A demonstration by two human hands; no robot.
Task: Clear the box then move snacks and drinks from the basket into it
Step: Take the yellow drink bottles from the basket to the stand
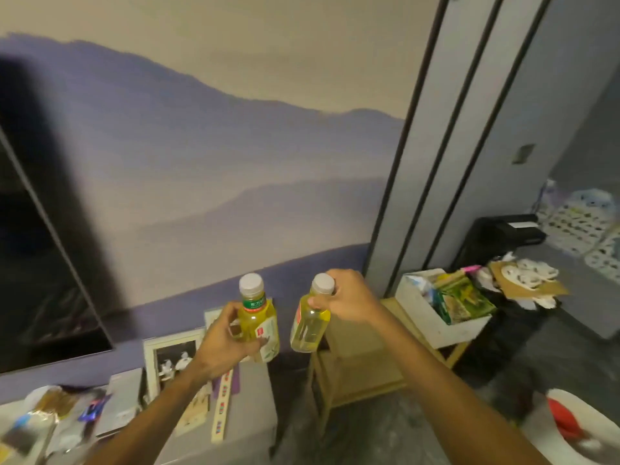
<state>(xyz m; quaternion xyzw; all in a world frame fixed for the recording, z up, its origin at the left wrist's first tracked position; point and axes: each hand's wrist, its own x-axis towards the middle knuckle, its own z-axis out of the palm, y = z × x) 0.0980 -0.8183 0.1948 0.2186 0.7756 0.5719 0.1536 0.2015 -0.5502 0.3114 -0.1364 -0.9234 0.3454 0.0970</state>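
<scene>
left bottle (257, 317) | green neck label | Chinese "东方", remainder blurred

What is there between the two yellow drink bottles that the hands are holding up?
In the head view, nothing is between the left bottle and the right bottle; only the wall shows behind the gap.

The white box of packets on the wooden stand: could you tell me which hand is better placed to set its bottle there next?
Right, probably. The right hand holds its yellow drink bottle nearer the white box; the left hand, with the other yellow bottle, is farther off.
</scene>
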